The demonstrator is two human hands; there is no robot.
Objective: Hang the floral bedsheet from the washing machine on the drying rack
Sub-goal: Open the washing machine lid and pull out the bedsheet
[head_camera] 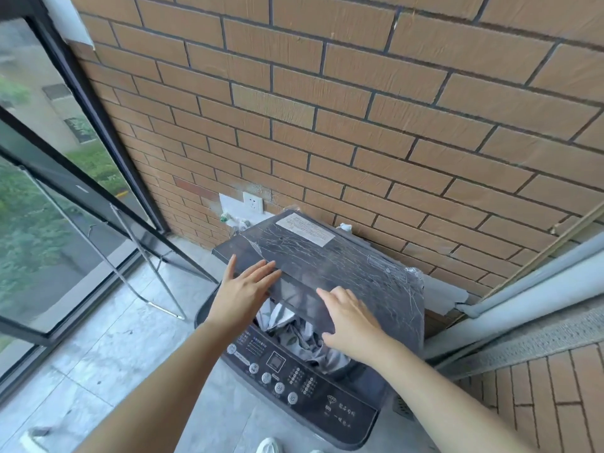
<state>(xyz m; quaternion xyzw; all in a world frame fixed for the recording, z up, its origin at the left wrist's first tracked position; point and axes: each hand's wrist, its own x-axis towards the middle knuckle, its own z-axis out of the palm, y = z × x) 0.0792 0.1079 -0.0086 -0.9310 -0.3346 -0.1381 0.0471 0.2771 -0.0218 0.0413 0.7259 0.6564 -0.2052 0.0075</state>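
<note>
I'm on a home's glazed laundry balcony: a top-loading washing machine (pixel 310 398) stands against a brick wall (pixel 327 109) by a wall socket (pixel 252 201), with a metal drying rack (pixel 147 263) beside tall windows (pixel 39 197) overlooking greenery.

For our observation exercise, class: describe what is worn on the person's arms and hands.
The left forearm and right forearm are bare, with no sleeves in view. The left hand and right hand wear no gloves; no ring, watch or bracelet shows.
</note>
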